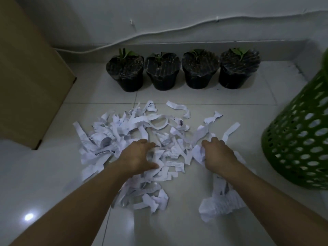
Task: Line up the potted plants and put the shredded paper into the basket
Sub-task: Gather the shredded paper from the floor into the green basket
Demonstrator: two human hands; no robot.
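Several black potted plants (162, 72) stand side by side in a row along the far wall, each with a small green shoot. A loose heap of white shredded paper (134, 126) spreads over the tiled floor in front of them. My left hand (137, 157) lies on the heap's near middle, fingers curled down into the strips. My right hand (219, 154) is a little to the right, its fingers curled around a bunch of strips. A green perforated basket (298, 139) stands tilted at the right edge.
A large cardboard box (30, 77) fills the left side against the wall. A white cable (159, 31) runs along the wall above the pots. A low ledge borders the floor behind and to the right of the pots.
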